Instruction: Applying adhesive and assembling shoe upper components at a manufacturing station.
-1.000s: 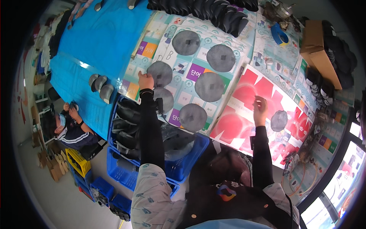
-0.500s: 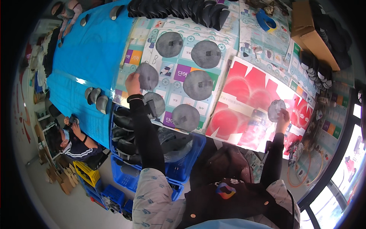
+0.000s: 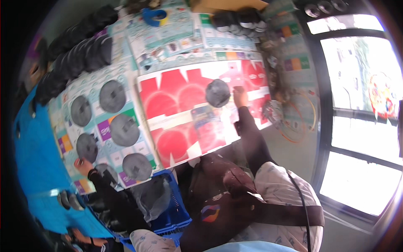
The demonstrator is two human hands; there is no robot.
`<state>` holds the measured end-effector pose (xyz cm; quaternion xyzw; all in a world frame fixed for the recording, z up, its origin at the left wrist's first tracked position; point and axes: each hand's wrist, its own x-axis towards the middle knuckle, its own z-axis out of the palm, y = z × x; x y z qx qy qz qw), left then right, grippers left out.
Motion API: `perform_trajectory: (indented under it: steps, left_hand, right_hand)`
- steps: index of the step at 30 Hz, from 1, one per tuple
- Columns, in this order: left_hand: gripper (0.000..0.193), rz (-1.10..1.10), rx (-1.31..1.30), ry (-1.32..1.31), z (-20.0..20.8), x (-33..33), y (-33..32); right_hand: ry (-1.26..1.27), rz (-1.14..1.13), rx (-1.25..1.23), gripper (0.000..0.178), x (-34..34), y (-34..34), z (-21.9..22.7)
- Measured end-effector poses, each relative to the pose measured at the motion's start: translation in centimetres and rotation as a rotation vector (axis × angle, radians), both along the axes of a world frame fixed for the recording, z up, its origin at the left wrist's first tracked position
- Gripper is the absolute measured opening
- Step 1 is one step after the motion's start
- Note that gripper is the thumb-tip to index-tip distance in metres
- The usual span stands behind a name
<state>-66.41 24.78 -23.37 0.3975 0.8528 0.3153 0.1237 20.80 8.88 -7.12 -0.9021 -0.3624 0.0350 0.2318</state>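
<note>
Worktable and room, from left to right. A blue sheet (image 3: pixel 33 147) covers the left part of the surface, with dark curved pieces (image 3: pixel 69 200) grouped near its lower end; a co-worker's forearm (image 3: pixel 98 242) shows at the lower edge. Beyond, overlapping rows of black curved pads (image 3: pixel 86 54) run along the far side. The left hand (image 3: pixel 85 166) has bent fingers beside the lower left of a grey disc (image 3: pixel 87 147); blur prevents telling how far open it is, whether it touches the disc, or whether it grips anything. This disc is one of six on a patterned, multicoloured sheet (image 3: pixel 98 152). Below the table edge stands a blue crate (image 3: pixel 178 210) containing a clear plastic bag (image 3: pixel 156 199). At the far side lies a blue and yellow ring-shaped object (image 3: pixel 153 17). At centre, a glossy red and white printed sheet (image 3: pixel 161 94) bears a single grey disc (image 3: pixel 218 93), lying right of its middle. The right hand (image 3: pixel 240 96) is just right of this disc, its fingers curled toward the palm; how tightly they close, and whether they enclose anything, cannot be told. Farther right are a coiled orange hose (image 3: pixel 289 136), the grey floor (image 3: pixel 294 168) and a bright, dark-framed window (image 3: pixel 348 80).
</note>
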Motion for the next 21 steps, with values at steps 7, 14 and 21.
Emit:
perform_trajectory:
  steps: [7, 14, 21]
  left_hand:
    - [0.043, 0.212, 0.072, -0.636, 9.4, 1.3, -0.4]
    - [0.063, 0.246, 0.017, -0.652, 13.0, 2.6, -1.4]
    - [0.086, 0.331, 0.019, -0.796, 14.2, 6.3, -2.9]
  right_hand:
    - [0.117, 0.212, 0.000, 0.031, -2.6, 4.8, 1.2]
    - [-0.068, 0.719, -0.163, 0.037, -5.8, 9.5, 3.7]
    - [-0.112, 0.838, -0.223, 0.030, -5.2, 9.9, 3.8]
